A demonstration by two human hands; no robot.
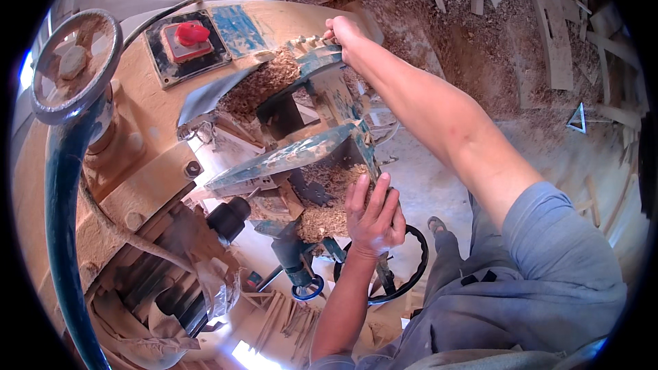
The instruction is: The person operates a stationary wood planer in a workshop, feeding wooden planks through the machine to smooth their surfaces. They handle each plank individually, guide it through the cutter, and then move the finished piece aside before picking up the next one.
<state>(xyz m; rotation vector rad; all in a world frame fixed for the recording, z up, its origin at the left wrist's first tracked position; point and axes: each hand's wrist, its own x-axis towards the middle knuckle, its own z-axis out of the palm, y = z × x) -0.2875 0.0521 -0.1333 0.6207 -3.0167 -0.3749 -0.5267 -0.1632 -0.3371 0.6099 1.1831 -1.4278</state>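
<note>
My left hand [375,218] lies with its fingers stretched out beside the chip-covered lower table [322,223] of a large cream and teal woodworking machine [130,147]. It holds nothing. Farther off, my right hand [345,35] is closed at the outer end of a teal metal bracket [319,62]; whatever its fingers grip is hidden. Between the two hands runs a worn teal arm [284,157] with bare metal showing. Wood shavings [267,81] are heaped in the machine's opening. A black handwheel [423,260] stands just below my left hand.
A red rotary switch [192,33] sits on a dark plate at the upper left. Left of it are a metal handwheel [74,62] and a curved teal bar [63,233]. A small blue handwheel [308,288] hangs low. Wood offcuts [550,34] and shavings litter the floor.
</note>
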